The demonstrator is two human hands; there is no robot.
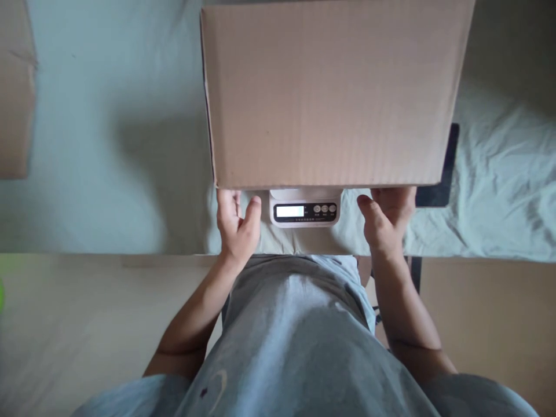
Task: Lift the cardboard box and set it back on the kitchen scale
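Note:
A large closed cardboard box (330,95) fills the upper middle of the view, over a white digital scale (304,220). Only the scale's front shows, with its lit display and round buttons; I cannot tell whether the box rests on it. My left hand (238,226) holds the box from below at its near left corner, thumb apart and fingers partly hidden. On the other side, my right hand (388,220) supports the underside toward the near right corner, its thumb pointing inward and its fingertips out of sight.
A pale green cloth (87,214) covers the table, whose front edge runs just before my body. A dark flat object (438,194) sticks out from behind the box at right. Another piece of cardboard (15,110) lies at the far left.

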